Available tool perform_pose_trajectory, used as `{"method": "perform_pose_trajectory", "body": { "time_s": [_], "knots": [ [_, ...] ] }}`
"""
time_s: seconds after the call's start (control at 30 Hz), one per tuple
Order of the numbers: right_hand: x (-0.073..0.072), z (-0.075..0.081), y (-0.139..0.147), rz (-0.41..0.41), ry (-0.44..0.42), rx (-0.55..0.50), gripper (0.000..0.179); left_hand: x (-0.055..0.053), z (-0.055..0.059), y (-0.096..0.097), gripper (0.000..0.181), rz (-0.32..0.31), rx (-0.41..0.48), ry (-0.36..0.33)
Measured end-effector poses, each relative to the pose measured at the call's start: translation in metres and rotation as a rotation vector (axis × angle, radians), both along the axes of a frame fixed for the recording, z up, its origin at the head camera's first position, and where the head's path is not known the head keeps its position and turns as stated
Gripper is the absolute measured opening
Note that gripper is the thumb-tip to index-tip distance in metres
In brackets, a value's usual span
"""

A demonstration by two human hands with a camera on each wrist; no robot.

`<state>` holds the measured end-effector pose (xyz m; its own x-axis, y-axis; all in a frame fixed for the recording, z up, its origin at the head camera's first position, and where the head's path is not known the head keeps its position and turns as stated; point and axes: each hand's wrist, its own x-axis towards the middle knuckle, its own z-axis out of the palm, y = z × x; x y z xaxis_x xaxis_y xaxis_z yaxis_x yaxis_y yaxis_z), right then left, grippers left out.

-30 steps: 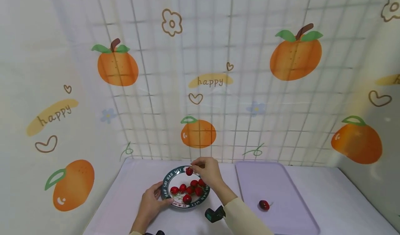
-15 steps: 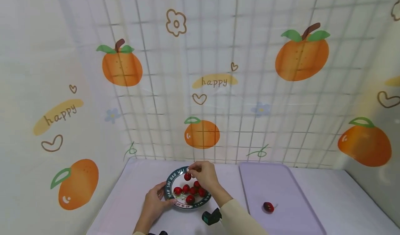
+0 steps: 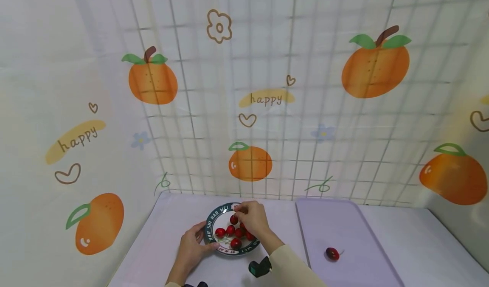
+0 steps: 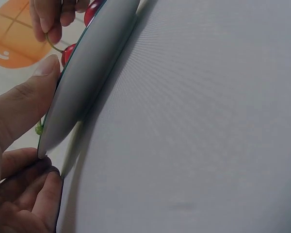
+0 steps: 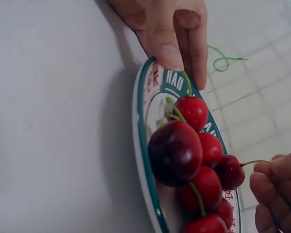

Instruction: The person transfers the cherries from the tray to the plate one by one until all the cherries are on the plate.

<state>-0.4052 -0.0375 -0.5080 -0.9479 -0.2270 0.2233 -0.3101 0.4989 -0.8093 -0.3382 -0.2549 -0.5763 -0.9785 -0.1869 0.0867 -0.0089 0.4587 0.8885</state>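
Observation:
A round plate [image 3: 209,232] with a dark green lettered rim bears several red cherries [image 3: 235,244] with green stems. At its near left edge my left hand [image 3: 191,245] grips the rim, the thumb [image 4: 41,80] on the upper side and fingers at the edge. My right hand [image 3: 254,220] reaches over the far right part of the plate. Between its thumb and finger it pinches the stem [image 5: 254,161] of one cherry [image 5: 230,172]. That cherry hangs low beside the others; whether it touches the plate I cannot tell. My right hand covers part of the rim.
To the right lies a pale purple tray [image 3: 344,219] with one dark red cherry [image 3: 332,254] on it. Both rest on a white table [image 3: 412,236]. Behind stands a curtain [image 3: 252,121] printed with oranges. A black device [image 3: 259,267] is at my right wrist.
My right hand has lowered the pinched cherry from the plate's far rim in towards the other cherries. My left hand keeps its grip. The head view has turned slightly left.

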Motion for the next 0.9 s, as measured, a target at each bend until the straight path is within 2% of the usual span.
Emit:
{"method": "perform_pose_trajectory", "body": {
  "time_s": [0.47, 0.9],
  "knots": [
    [0.000, -0.006, 0.003, -0.015, 0.002, 0.043, 0.009, 0.003, 0.001, 0.001, 0.094, -0.019, 0.005, 0.056],
    [0.006, -0.005, 0.011, -0.001, 0.064, 0.071, 0.004, 0.003, 0.001, 0.003, 0.093, 0.000, -0.012, 0.042]
  ]
}}
